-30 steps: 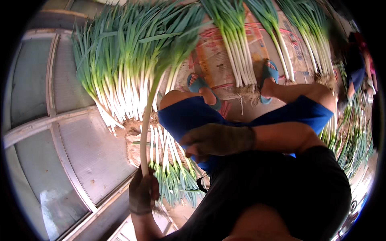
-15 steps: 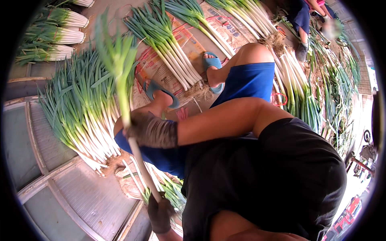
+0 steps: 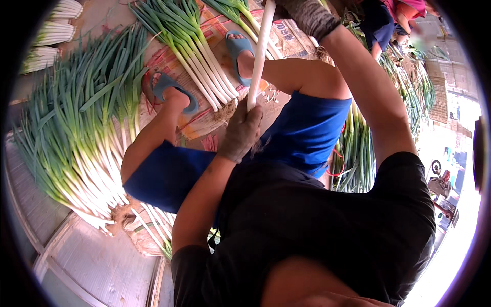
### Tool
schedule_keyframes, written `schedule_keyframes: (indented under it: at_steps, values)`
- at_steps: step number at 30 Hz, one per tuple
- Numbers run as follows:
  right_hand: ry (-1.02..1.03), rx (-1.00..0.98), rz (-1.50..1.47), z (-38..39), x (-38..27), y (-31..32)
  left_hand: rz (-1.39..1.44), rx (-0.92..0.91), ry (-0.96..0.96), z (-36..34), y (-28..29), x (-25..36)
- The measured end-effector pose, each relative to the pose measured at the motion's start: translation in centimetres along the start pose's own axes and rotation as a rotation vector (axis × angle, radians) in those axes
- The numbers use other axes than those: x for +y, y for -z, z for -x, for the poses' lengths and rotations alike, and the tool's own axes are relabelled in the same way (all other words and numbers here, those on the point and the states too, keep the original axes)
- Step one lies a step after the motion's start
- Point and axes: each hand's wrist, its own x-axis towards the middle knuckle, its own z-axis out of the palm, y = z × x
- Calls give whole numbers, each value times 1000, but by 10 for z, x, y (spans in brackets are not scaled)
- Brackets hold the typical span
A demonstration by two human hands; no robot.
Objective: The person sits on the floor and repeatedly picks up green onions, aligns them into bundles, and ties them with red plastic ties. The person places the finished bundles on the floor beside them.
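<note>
One long green onion [image 3: 262,56] is held slantwise in front of me, its white stalk showing and its upper part cut off by the view's edge. My left hand [image 3: 242,132], in a grey-brown glove, is closed round the lower root end. Farther up, my right hand [image 3: 306,14], in a dark striped glove, is closed at the stalk near the top edge; its fingers are partly hidden. Beyond the stalk lies a bundle of green onions [image 3: 197,56], white ends toward me, on printed sacking [image 3: 202,125] between my sandalled feet.
A large heap of green onions [image 3: 76,133] lies at my left, with a few more stalks [image 3: 153,222] beside my left thigh. Tied bundles [image 3: 59,31] are at the far left, others [image 3: 355,153] by my right knee. Another person [image 3: 378,23] sits at the far right.
Both hands have carried the green onion from my left side across to the front and right. Its leafy end has swung out past the top edge.
</note>
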Motion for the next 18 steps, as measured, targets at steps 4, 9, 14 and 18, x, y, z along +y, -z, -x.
schedule_keyframes:
  at_steps: [4,9,14,18]
  values:
    - [58,-72,-12,-91,66,33,156,149,47,-91,1,-61]
    - [-30,-301,119,-196,207,-47,30,462,333,-155,59,-125]
    - [73,-142,559,-210,377,-83,345,557,642,-201,81,-221]
    - [-424,-232,1217,-214,369,-135,401,671,768,-208,94,-232]
